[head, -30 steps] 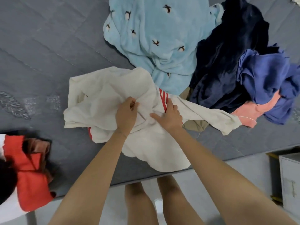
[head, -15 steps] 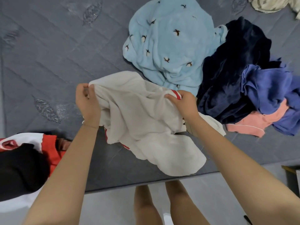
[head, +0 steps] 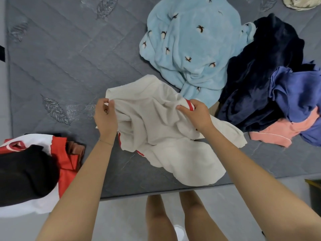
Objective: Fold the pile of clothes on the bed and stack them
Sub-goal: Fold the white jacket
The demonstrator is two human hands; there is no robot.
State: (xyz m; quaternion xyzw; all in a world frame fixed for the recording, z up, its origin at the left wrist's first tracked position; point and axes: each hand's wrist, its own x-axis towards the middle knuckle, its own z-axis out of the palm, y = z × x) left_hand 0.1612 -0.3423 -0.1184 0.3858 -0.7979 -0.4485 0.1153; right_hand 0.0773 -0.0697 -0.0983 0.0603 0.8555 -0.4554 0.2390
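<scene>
A cream garment with red stripes (head: 156,129) lies rumpled near the front edge of the grey bed (head: 60,66), its lower part hanging over the edge. My left hand (head: 105,117) pinches its left edge. My right hand (head: 196,113) grips a bunch of it by the red-striped trim. Behind and to the right lies the unfolded pile: a light blue fleece with small dark motifs (head: 191,44), a dark navy garment (head: 257,73), a purple-blue one (head: 295,94) and a salmon pink one (head: 278,131).
A stack of folded clothes sits at the bed's front left, with a black piece (head: 24,171) over red and white ones (head: 66,159). A pale cloth (head: 298,3) shows at the top right corner. A box edge (head: 314,188) stands on the floor at right.
My hands moved apart from the garment's middle; the left took its left edge, the right took the striped trim, and the cloth was lifted and spread between them.
</scene>
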